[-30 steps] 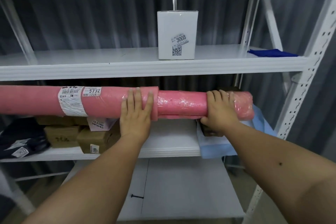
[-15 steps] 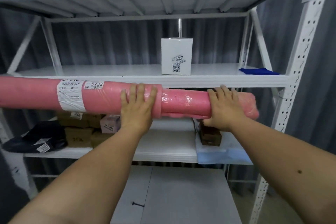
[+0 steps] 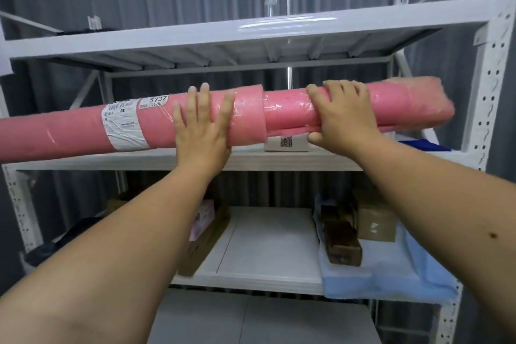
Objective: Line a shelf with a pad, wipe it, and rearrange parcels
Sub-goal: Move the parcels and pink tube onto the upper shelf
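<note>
1. Head view: a long pink roll (image 3: 287,117), plastic-wrapped, is held level in front of the middle shelf (image 3: 279,160) of a white rack, its left end running out of frame.
2. Left hand (image 3: 202,131) lies flat on the roll's front, fingers straight and spread, with no curl around it.
3. Right hand (image 3: 344,120) grips the roll: fingers curled over the top, thumb underneath.
4. White label (image 3: 124,127) wraps the roll left of the left hand; its print is too small to read.
5. Second sticker (image 3: 155,100) just beside it reads "5732", and below that "5元".
6. White box (image 3: 286,142) stands on the middle shelf behind the roll, mostly hidden; a QR-type code shows on its face.
7. Blue cloth (image 3: 427,145) lies at the shelf's right end.
8. On the lower shelf: brown boxes (image 3: 377,222) on a light blue sheet (image 3: 391,274) at the right, and a pink-faced parcel (image 3: 202,219) at the left.
</note>
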